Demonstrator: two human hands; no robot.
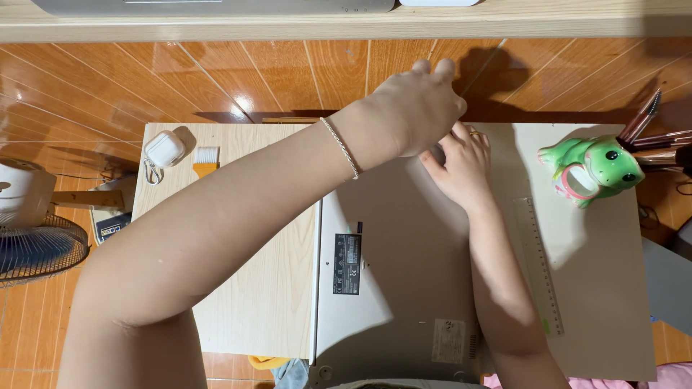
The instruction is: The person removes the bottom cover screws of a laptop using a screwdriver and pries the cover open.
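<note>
A: Both hands are seen at the far edge of an upturned grey laptop [396, 274], which lies underside up on the small pale wooden table [252, 288]. Left hand [418, 108] is reached across from the left, loosely curled, knuckles up, two fingertips raised at the far side. What lies under its palm is hidden.

B: Is anything gripped by it?

A: Cannot be told. A thin silver bracelet [341, 148] is worn at that wrist. Right hand [461, 166] is laid flat-ish on the laptop's far right corner, fingers bent toward the left hand and partly covered by it; a ring is noted on one finger. Whether something small is pinched there cannot be told.

B: Laptop position?

A: Centre of the table, a black label [347, 263] on its base at left, a pale sticker [448, 340] near the near edge. Right forearm is rested along its right side.

B: Surroundings?

A: A beige mat [598, 288] is spread to the right, with a clear ruler [539, 266] lying on it just beside the forearm. A green frog-shaped holder [595, 169] stands at the far right, brushes beside it. At the far left corner a white earbud case [163, 150] and a small orange-handled brush [206, 160] are noted. A fan [29, 245] stands on the floor at left.
</note>
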